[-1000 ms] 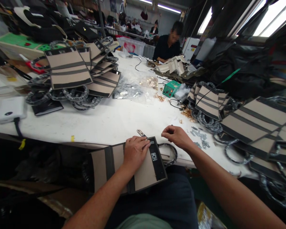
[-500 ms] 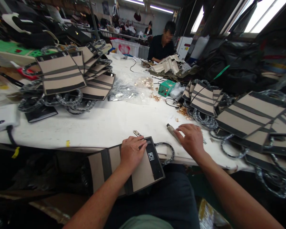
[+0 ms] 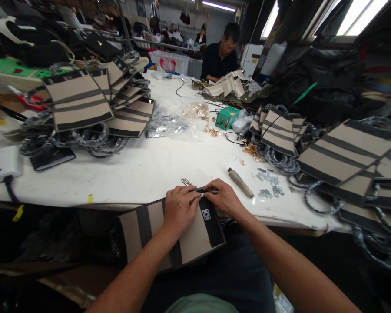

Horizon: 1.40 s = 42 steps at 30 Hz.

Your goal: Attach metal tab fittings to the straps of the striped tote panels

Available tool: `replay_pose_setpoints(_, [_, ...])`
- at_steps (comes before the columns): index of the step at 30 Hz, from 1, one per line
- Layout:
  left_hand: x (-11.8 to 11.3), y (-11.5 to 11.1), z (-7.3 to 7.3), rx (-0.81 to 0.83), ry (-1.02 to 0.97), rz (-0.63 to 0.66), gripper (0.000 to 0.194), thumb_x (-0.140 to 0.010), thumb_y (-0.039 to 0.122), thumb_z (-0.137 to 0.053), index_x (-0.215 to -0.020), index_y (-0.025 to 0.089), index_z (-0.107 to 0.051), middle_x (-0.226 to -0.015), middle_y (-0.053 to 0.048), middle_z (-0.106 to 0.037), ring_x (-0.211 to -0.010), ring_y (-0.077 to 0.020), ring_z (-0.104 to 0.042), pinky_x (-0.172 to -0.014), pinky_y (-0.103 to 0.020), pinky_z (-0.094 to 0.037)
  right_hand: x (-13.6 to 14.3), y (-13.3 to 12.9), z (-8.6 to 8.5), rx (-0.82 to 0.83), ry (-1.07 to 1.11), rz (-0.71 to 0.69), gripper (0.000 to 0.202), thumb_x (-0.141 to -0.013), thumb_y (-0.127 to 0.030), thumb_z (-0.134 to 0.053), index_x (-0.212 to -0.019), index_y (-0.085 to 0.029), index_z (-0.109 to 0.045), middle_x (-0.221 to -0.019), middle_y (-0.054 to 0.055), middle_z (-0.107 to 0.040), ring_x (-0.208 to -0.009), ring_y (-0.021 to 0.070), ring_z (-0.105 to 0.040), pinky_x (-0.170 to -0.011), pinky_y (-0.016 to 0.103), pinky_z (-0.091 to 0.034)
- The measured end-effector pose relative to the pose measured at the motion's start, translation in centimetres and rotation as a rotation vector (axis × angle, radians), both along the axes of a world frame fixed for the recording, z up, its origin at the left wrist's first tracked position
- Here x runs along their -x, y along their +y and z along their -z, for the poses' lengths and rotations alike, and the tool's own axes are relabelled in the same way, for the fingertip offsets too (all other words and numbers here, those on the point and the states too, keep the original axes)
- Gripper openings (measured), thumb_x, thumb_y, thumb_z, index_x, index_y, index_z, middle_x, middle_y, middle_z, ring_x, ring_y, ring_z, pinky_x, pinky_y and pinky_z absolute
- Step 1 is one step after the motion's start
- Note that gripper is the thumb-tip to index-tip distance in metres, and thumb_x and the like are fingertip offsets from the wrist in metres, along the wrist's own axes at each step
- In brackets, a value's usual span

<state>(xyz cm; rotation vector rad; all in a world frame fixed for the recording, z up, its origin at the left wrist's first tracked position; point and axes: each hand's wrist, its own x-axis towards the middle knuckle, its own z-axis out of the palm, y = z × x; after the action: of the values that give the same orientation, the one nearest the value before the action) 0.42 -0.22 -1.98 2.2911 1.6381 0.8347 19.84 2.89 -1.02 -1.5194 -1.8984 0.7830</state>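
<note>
A beige and dark panel [image 3: 195, 237] lies over the table's front edge, with a small square metal plate [image 3: 206, 214] on its dark end strip. My left hand [image 3: 181, 208] rests on the panel's upper part, its fingers together near the top corner. At that same corner my right hand [image 3: 220, 196] is closed in a pinch; a small piece shows at the fingertips, too small to name. Just above my left hand lies a metal clip-like part [image 3: 186, 181]. A wrapped tool handle [image 3: 240, 183] lies to the right of my right hand.
Flat metal pieces [image 3: 270, 184] lie right of the handle. Stacked panels [image 3: 80, 98] stand at the left, others [image 3: 337, 152] at the right. Farther back are a green box [image 3: 227, 118], plastic bags [image 3: 169, 119], brass-coloured parts [image 3: 251, 150] and a person [image 3: 219, 61] working.
My right hand has moved left from beside the tool handle to the panel's top corner. The handle and the metal pieces are now uncovered. My left hand stays on the panel.
</note>
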Motion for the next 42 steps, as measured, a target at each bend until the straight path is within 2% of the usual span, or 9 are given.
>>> replay_pose_setpoints(6, [0.5,0.6,-0.2,0.018,0.072,0.033,0.016,-0.095,0.035,-0.062,-0.098,0.035,-0.078,-0.113,-0.002,-0.072,-0.103,-0.0264,-0.06,-0.083,-0.044,-0.044,-5.8,2.0,-0.6,-0.277,-0.382,0.25,0.034,-0.087,-0.038,-0.067,-0.116,-0.022,-0.072,-0.121,0.012,-0.068,-0.116,0.0317,-0.059,-0.102,0.046,-0.044])
replay_pose_setpoints(9, [0.6,1.0,-0.2,0.058,0.05,0.036,0.015,-0.093,0.034,-0.064,-0.096,0.035,-0.078,-0.109,-0.002,-0.071,-0.102,-0.0253,-0.06,-0.082,-0.042,-0.044,-8.5,3.0,-0.3,-0.159,-0.567,0.291,0.042,-0.088,-0.043,-0.064,-0.123,-0.021,-0.069,-0.121,0.015,-0.067,-0.112,0.0353,-0.06,-0.095,0.048,-0.046])
replay_pose_setpoints(12, [0.7,1.4,-0.4,0.105,0.02,0.044,0.015,-0.092,0.032,-0.065,-0.095,0.035,-0.079,-0.108,-0.001,-0.07,-0.101,-0.0238,-0.06,-0.083,-0.04,-0.045,-9.1,3.4,-0.3,-0.072,-0.462,0.214,0.04,-0.088,-0.041,-0.06,-0.122,-0.022,-0.069,-0.115,0.013,-0.069,-0.105,0.0327,-0.062,-0.09,0.046,-0.047])
replay_pose_setpoints(17, [0.6,1.7,-0.8,0.161,-0.004,0.053,0.014,-0.091,0.032,-0.067,-0.094,0.035,-0.08,-0.103,-0.001,-0.07,-0.099,-0.0223,-0.06,-0.085,-0.038,-0.046,-5.6,3.1,-2.7,-0.073,0.514,0.245,0.044,-0.084,-0.036,-0.05,-0.125,-0.025,-0.063,-0.102,0.005,-0.068,-0.088,0.0231,-0.064,-0.083,0.04,-0.052])
replay_pose_setpoints(20, [0.6,1.8,-0.9,0.176,-0.017,0.044,0.013,-0.09,0.031,-0.067,-0.093,0.034,-0.08,-0.104,-0.001,-0.07,-0.1,-0.0219,-0.061,-0.085,-0.037,-0.046,-1.9,2.9,-4.4,0.005,1.132,0.221,0.034,-0.079,-0.04,-0.051,-0.106,-0.023,-0.063,-0.081,0.0,-0.06,-0.069,0.0167,-0.058,-0.062,0.031,-0.051])
replay_pose_setpoints(22, [0.6,1.9,-0.9,0.188,-0.026,0.046,0.013,-0.09,0.031,-0.068,-0.094,0.034,-0.08,-0.104,0.0,-0.07,-0.1,-0.0215,-0.062,-0.085,-0.037,-0.047,0.5,2.9,-4.8,0.063,1.329,0.272,0.025,-0.079,-0.045,-0.059,-0.088,-0.023,-0.059,-0.069,-0.003,-0.052,-0.057,0.0125,-0.05,-0.051,0.025,-0.043])
replay_pose_setpoints(27, [0.7,2.0,-0.8,0.206,-0.039,0.055,0.013,-0.089,0.03,-0.069,-0.094,0.035,-0.08,-0.103,0.0,-0.07,-0.099,-0.0209,-0.062,-0.084,-0.036,-0.046,4.0,3.5,-3.2,0.122,1.386,0.425,0.045,-0.076,-0.052,-0.077,-0.071,-0.023,-0.043,-0.057,-0.01,-0.038,-0.044,0.0071,-0.037,-0.04,0.021,-0.031])
replay_pose_setpoints(36, [0.7,2.0,-0.6,0.2,-0.056,0.053,0.012,-0.089,0.031,-0.069,-0.093,0.036,-0.079,-0.103,0.001,-0.07,-0.097,-0.0208,-0.064,-0.081,-0.037,-0.044,4.7,3.8,-1.6,0.061,1.402,0.36,0.041,-0.08,-0.04,-0.072,-0.065,-0.023,-0.038,-0.054,-0.009,-0.038,-0.041,0.0069,-0.035,-0.037,0.021,-0.027])
replay_pose_setpoints(42, [0.6,2.0,-0.7,0.203,-0.038,0.056,0.012,-0.091,0.032,-0.067,-0.095,0.034,-0.078,-0.106,0.0,-0.071,-0.098,-0.0214,-0.065,-0.084,-0.037,-0.046,5.9,2.3,-1.1,-0.097,1.045,0.23,0.031,-0.088,-0.04,-0.067,-0.069,-0.023,-0.048,-0.052,-0.007,-0.046,-0.043,0.01,-0.041,-0.043,0.025,-0.032])
